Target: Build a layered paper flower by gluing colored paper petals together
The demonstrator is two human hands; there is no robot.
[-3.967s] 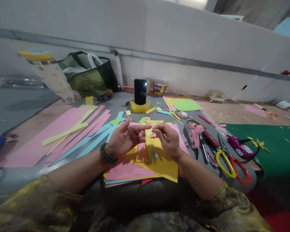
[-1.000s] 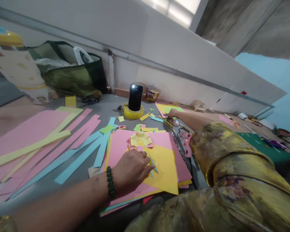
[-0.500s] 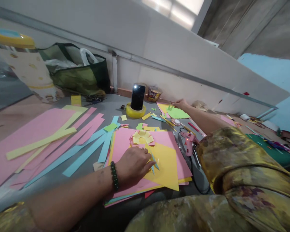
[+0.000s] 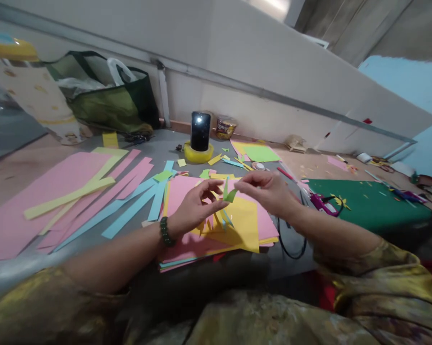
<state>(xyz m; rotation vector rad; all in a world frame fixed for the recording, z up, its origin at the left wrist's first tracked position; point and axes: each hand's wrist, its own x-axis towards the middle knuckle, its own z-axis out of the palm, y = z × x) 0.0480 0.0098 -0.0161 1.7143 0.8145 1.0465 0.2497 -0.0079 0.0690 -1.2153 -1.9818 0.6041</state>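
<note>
Between the fingertips of my right hand (image 4: 269,192) is a small green paper cutout (image 4: 230,195), pinched above the paper stack. My left hand (image 4: 196,203) reaches up to the cutout's other side, thumb and fingers apart; whether its thumb tip touches the paper I cannot tell. Under both hands lies a stack of coloured paper, with a pink sheet (image 4: 176,256) and a yellow sheet (image 4: 250,230) on top. Yellow cut pieces (image 4: 212,223) and thin blue slivers lie on it, partly in shadow. My hands hide much of the stack's far part.
Pink sheets (image 4: 75,177) and blue strips (image 4: 129,218) spread on the left. Behind stand a phone (image 4: 200,132) in a yellow tape roll (image 4: 197,154), a noodle cup (image 4: 225,128) and a green bag (image 4: 115,103). A green mat (image 4: 367,199) and a cable (image 4: 291,251) lie right.
My right hand has come back from the green sheet at the back to above the stack, with the green cutout. My left hand has lifted off the stack, its fingers now apart.
</note>
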